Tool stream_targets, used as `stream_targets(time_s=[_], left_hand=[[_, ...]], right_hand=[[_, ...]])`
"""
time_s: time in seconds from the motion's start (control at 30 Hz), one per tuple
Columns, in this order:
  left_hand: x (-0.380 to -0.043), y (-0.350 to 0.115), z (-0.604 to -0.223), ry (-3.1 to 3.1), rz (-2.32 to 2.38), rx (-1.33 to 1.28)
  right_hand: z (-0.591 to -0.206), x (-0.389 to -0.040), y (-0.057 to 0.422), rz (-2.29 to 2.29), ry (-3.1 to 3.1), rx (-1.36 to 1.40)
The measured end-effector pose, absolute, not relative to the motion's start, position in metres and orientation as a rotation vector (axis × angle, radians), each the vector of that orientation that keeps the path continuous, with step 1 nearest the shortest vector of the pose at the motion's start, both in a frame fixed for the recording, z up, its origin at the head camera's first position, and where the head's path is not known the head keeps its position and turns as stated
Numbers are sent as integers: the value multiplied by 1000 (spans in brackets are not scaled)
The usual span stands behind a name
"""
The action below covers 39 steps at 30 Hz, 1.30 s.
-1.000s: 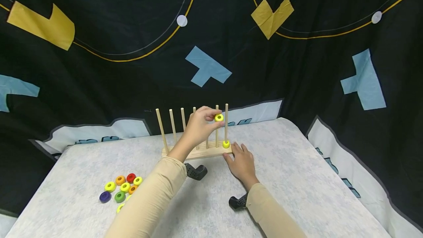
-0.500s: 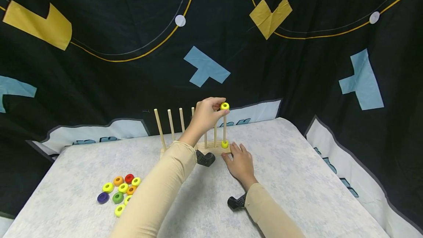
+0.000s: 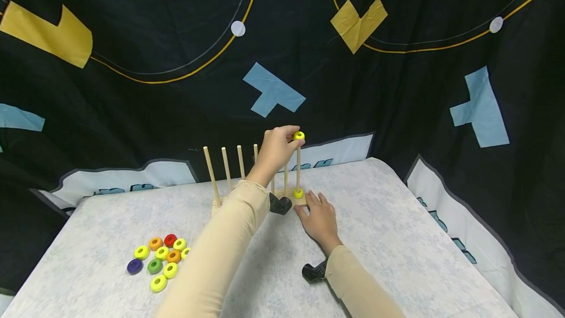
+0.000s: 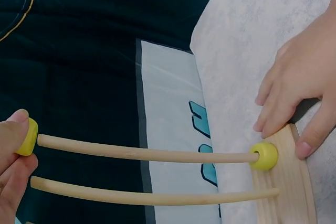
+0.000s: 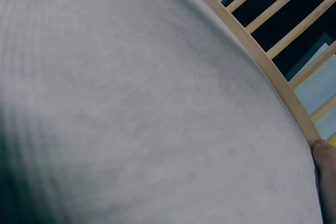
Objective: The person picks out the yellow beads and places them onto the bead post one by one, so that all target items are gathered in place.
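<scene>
My left hand [image 3: 276, 150] pinches a yellow ring [image 3: 298, 136] between thumb and fingers, high over the wooden peg rack [image 3: 301, 201]. In the left wrist view, this ring [image 4: 28, 137] is just beyond the tip of the end peg [image 4: 147, 153], a small gap between them. Another yellow ring [image 4: 264, 156] sits at the foot of that same peg. My right hand [image 3: 319, 218] rests against the rack's right end with fingers extended, thumb at the front edge of the base [image 4: 294, 182]. The right wrist view catches only its thumb [image 5: 324, 153] at the rack.
Loose rings lie on the table [image 3: 106, 229] at the left: several yellow ones, orange ones, a red ring [image 3: 170, 240], a green ring [image 3: 155, 266] and a purple ring [image 3: 134, 266]. Black wrist mounts [image 3: 314, 272] jut from both sleeves. A dark curtain [image 3: 176, 112] hangs behind.
My left hand has risen and moved right, carrying the yellow ring from beside the end peg to its top. My right hand stays at the rack's end.
</scene>
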<state>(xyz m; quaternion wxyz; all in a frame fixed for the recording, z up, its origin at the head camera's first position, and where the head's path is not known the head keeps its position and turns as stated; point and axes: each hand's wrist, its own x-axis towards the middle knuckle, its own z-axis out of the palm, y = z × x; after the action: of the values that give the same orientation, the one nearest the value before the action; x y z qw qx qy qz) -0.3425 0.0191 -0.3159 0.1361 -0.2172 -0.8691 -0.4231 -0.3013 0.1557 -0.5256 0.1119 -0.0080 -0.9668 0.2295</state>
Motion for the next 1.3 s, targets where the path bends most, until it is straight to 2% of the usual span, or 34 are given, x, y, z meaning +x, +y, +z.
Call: stream_targets(time_s=[1.3], left_hand=[[-341, 26, -324, -2624, -966, -577]], right_hand=[[-527, -301, 156, 696, -2828, -5]])
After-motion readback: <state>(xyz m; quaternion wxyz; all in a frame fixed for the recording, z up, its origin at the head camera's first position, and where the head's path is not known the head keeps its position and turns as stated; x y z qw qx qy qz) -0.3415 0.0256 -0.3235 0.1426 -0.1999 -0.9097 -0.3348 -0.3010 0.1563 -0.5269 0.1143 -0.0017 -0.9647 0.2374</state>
